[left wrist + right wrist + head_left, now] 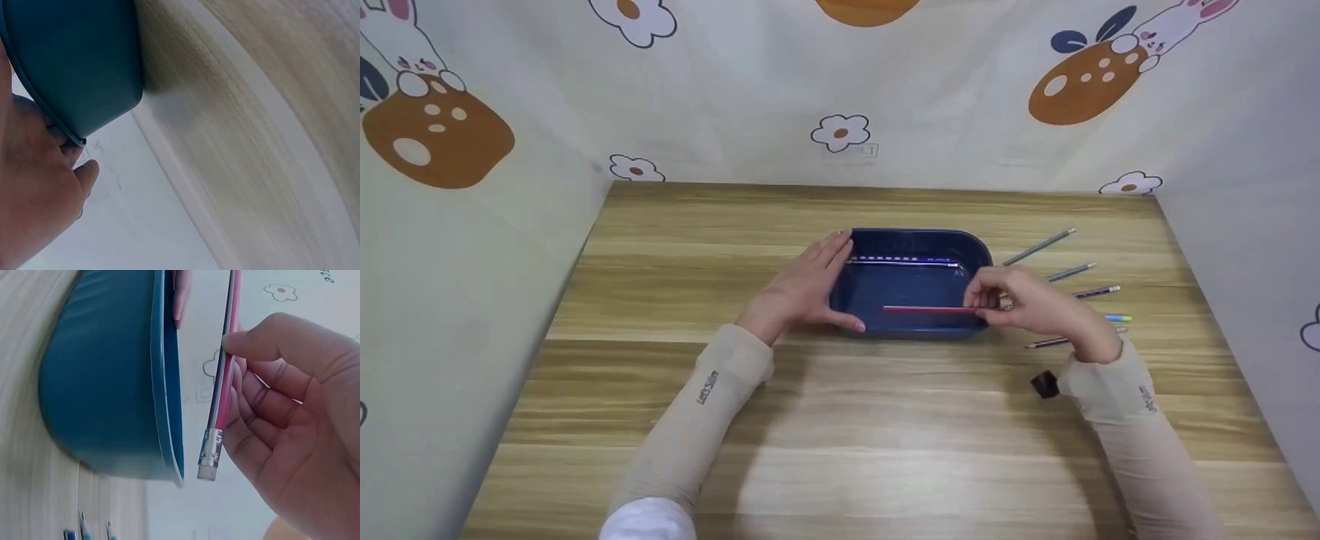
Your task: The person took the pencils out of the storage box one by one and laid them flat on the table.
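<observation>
A dark blue rectangular basin stands mid-table. My left hand holds its left end, fingers along the side and thumb over the front corner; in the left wrist view that hand is at the rim. My right hand pinches a red-and-dark striped pencil between thumb and fingers, over the basin's front right part. The white eraser end points back toward the right side. Inside the basin, along the far wall, lie pencils, one of them white-dashed.
Right of the basin, several pencils lie spread out, among them a grey-green one, another grey-green one and a dark one. A small black block sits by the right sleeve. Patterned cloth hangs behind the table.
</observation>
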Demonstrator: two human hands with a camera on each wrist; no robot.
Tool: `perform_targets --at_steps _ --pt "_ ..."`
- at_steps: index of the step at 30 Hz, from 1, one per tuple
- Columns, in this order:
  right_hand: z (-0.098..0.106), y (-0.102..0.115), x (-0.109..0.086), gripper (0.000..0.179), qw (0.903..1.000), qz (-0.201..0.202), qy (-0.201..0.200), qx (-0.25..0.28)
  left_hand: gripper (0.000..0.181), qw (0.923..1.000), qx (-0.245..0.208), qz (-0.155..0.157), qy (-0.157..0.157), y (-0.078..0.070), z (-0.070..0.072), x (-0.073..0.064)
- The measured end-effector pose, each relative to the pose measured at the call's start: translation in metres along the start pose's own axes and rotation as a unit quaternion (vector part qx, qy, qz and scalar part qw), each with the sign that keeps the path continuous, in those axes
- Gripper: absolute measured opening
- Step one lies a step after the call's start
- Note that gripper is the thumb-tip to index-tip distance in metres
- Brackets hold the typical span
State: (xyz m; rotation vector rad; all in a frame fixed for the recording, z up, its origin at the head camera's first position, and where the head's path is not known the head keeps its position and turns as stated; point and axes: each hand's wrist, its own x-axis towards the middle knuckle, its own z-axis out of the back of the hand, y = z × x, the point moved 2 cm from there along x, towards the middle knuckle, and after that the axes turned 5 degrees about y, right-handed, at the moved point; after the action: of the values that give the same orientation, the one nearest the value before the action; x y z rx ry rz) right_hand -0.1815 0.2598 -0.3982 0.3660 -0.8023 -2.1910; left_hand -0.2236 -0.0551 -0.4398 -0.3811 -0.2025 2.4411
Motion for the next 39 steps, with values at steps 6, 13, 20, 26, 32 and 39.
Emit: perform_targets --at_steps 6,13,20,26,32,39 --pt "0.001 -0.005 -0.021 0.022 0.9998 -0.003 0.002 0.019 0.131 1.0 -0.004 -0.001 -0.001 0.0 -0.001 0.0" --pt "0.0 -0.014 -0.049 0.026 0.9987 -0.004 0.005 0.05 0.134 1.0 0.006 -0.002 -0.005 0.0 0.0 -0.001" --pt "-0.004 -0.026 -0.078 0.026 0.9973 0.009 0.0 0.073 0.131 1.0 0.003 -0.001 -0.008 0.0 -0.001 -0.001" --pt "-0.006 -0.033 -0.102 0.027 0.9942 -0.016 0.003 0.106 0.13 1.0 -0.005 -0.001 -0.005 0.0 -0.002 -0.001" --pt "-0.009 -0.044 -0.123 0.028 0.9935 -0.001 -0.021 0.112 0.13 1.0 -0.006 0.0 0.0 0.0 -0.002 0.0" --pt "-0.012 -0.059 -0.143 0.03 0.9942 -0.011 -0.043 0.098 0.13 1.0 -0.004 0.003 0.002 0.0 -0.002 0.0"
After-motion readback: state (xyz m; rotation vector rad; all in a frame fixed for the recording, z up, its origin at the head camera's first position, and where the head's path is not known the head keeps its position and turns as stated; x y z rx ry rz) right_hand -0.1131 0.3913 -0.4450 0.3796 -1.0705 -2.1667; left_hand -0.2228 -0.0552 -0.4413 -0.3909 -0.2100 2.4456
